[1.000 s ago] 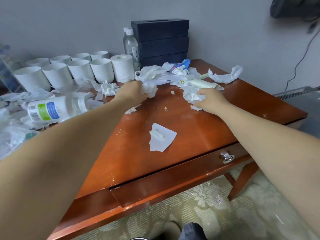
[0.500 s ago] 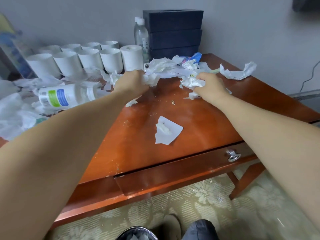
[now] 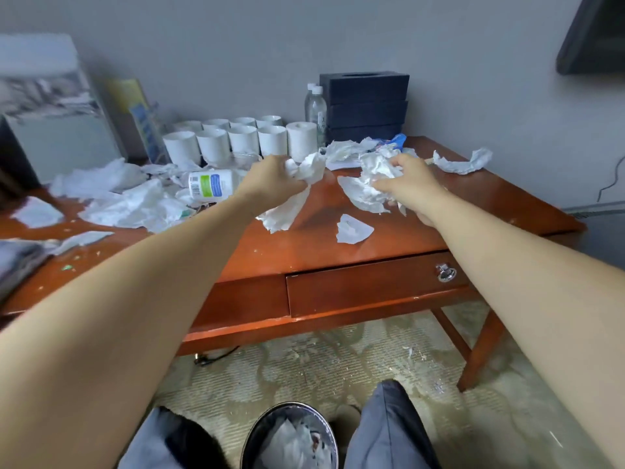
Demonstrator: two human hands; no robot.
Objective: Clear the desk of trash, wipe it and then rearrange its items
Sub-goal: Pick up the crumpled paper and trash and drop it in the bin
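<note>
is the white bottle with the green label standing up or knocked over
Knocked over: the bottle lies on its side on the desk, label facing up.

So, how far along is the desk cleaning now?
Started: some paper already lies in the bin. In hand: the left hand and right hand each grip crumpled tissue. Left: the tissue pile, tipped bottle, flat scrap and crumbs on the desk; wiping and rearranging not yet begun.

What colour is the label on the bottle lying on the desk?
Green and blue, on the white bottle; head view.
</note>
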